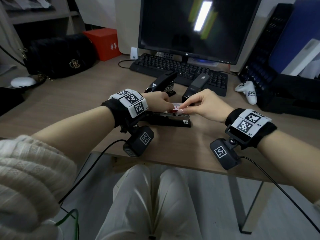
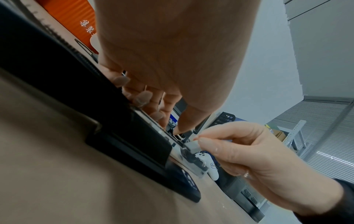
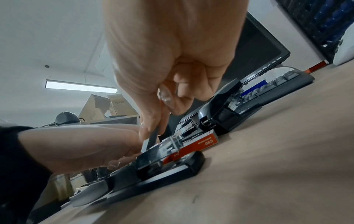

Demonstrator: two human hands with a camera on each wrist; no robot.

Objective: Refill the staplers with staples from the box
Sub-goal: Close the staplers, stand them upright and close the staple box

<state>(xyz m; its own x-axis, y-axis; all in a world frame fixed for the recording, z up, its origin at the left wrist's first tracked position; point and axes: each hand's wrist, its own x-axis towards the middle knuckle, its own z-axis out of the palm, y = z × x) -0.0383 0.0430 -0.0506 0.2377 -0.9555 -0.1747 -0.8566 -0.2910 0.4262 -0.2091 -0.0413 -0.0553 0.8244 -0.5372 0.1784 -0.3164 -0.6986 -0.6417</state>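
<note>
A black stapler (image 1: 171,121) lies opened flat on the desk, its metal staple channel facing up (image 3: 149,157). My left hand (image 1: 160,103) grips this stapler from the left, fingers curled over it (image 2: 141,98). My right hand (image 1: 183,110) pinches a grey strip of staples (image 3: 151,138) between thumb and forefinger, with the strip's lower end at the channel. The red and white staple box (image 1: 175,106) lies just behind the open stapler (image 3: 199,144). Two more black staplers (image 1: 161,82) (image 1: 195,85) stand behind it, in front of the keyboard.
A black keyboard (image 1: 181,70) and a monitor (image 1: 199,26) stand at the back. A white controller (image 1: 247,90) and a black file rack (image 1: 285,66) are on the right. A black handbag (image 1: 58,56) and a red box (image 1: 103,44) sit at the back left.
</note>
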